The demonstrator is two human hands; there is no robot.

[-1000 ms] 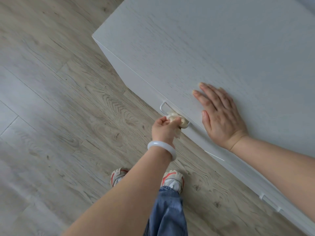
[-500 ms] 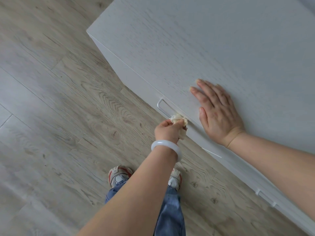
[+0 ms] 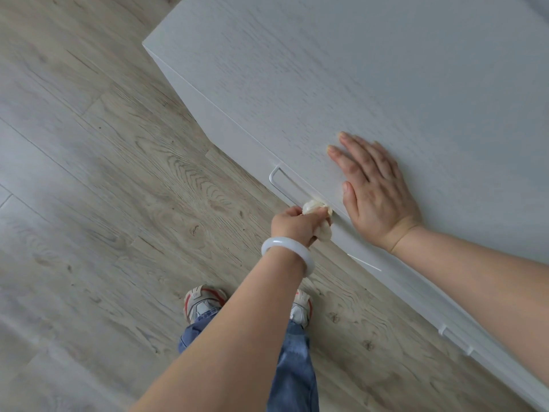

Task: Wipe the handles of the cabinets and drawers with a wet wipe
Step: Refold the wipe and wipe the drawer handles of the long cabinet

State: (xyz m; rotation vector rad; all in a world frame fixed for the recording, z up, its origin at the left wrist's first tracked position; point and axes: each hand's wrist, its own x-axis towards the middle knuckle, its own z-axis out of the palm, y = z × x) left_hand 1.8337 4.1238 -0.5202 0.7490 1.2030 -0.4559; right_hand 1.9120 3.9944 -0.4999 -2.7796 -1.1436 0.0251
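L hand (image 3: 292, 226), white bangle (image 3: 286, 253) on wrist, grip curled tight round crumpled wet wipe (image 3: 317, 215), wipe pressed on right end of metal handle (image 3: 282, 185) at front edge of white cabinet (image 3: 356, 84). R hand (image 3: 375, 190) flat on cabinet top just beside handle, grip spread, fingers straight, nothing held. Second handle (image 3: 454, 339) further along cabinet front, well apart; wood floor (image 3: 89, 203), sneakers (image 3: 203, 300) and jeans (image 3: 292, 373) below arms.
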